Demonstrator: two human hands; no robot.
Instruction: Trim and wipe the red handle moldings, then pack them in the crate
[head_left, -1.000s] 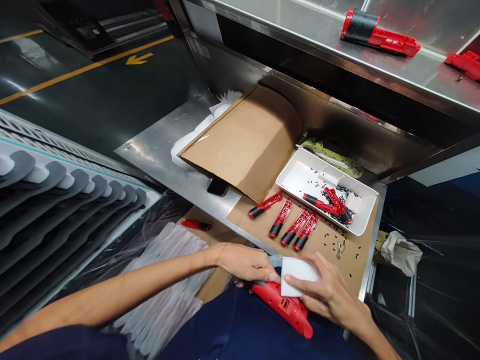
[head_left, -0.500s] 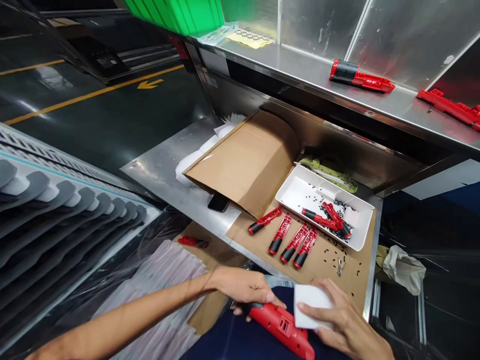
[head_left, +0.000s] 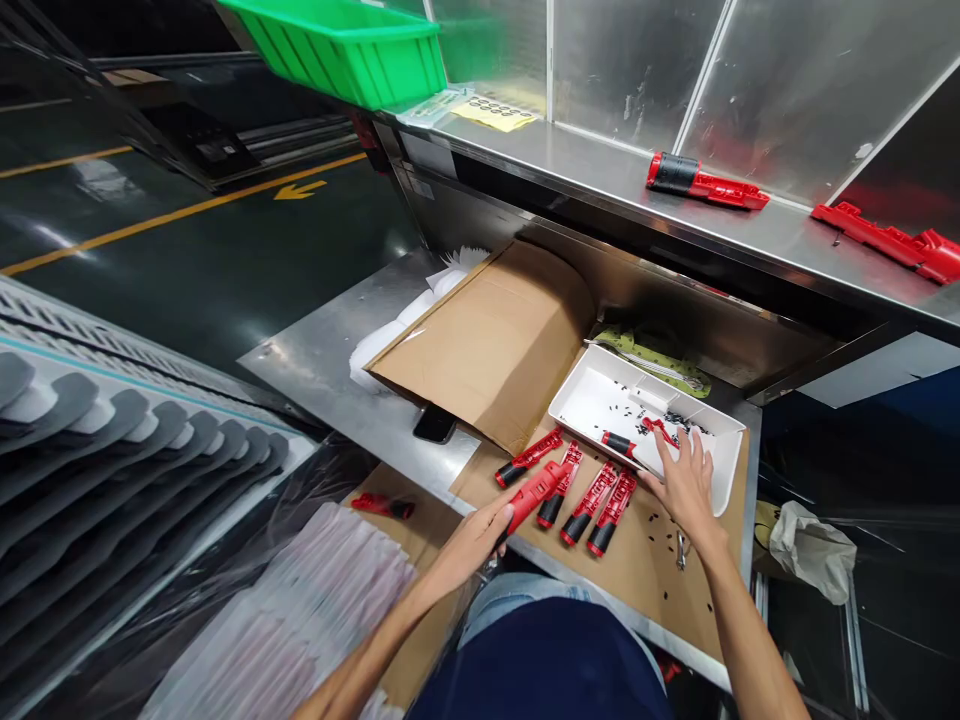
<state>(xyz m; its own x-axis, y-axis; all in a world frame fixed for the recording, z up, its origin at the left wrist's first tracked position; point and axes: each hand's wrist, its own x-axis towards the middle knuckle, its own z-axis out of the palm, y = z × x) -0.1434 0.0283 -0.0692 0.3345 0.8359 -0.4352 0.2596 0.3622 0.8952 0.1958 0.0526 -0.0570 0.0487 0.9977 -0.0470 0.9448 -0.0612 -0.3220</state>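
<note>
My left hand (head_left: 474, 540) is closed around the lower end of a red plastic tool housing (head_left: 534, 494), which it holds tilted above the bench edge. My right hand (head_left: 688, 488) hovers over the near side of a white tray (head_left: 592, 385), fingers spread and nothing visible in them. Inside the tray lie red-and-black housing pieces (head_left: 619, 442), partly hidden by that hand, and many small black parts (head_left: 679, 418). Several red-and-black housing halves (head_left: 589, 503) rest in a row on the cardboard between my hands.
A bent cardboard sheet (head_left: 480, 345) stands left of the tray, with a phone (head_left: 435, 424) by its edge. Tweezer-like metal pieces (head_left: 681, 550) lie near my right wrist. Two red housings (head_left: 709, 185) and a green bin (head_left: 352, 55) sit on the shelf. Wrapped stacks (head_left: 300, 610) fill the lower left.
My left hand has carried the red housing forward from my lap to the bench edge. My right hand has moved up to the tray; the white pad it held is out of sight.
</note>
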